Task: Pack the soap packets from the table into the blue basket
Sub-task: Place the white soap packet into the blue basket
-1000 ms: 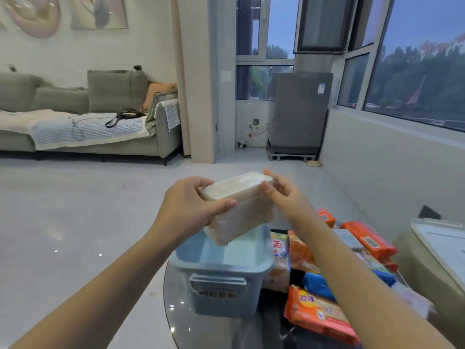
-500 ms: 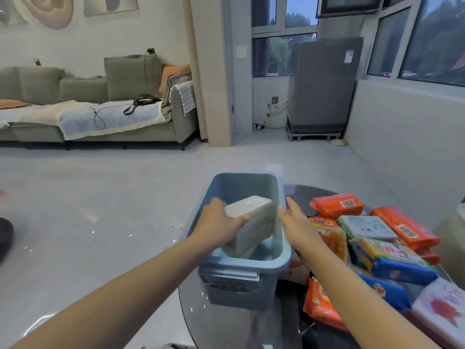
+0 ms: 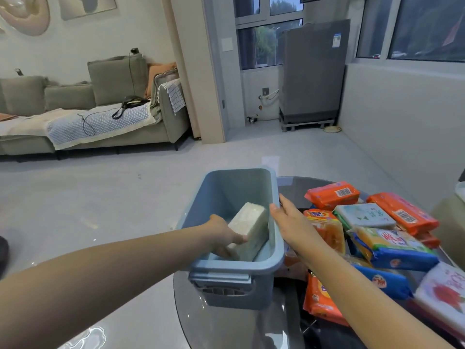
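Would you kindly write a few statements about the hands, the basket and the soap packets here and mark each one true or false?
1. The left hand holds the white soap packet inside the blue basket. True.
2. The right hand keeps a grip on an orange packet. False: its fingers lie straight at the basket's right rim and hold nothing.
3. The blue basket is full of packets. False: only the white one shows inside.
4. Orange soap packets lie on the glass table to the right of the basket. True.
5. The white packet lies flat on the table. False: it leans tilted inside the basket.
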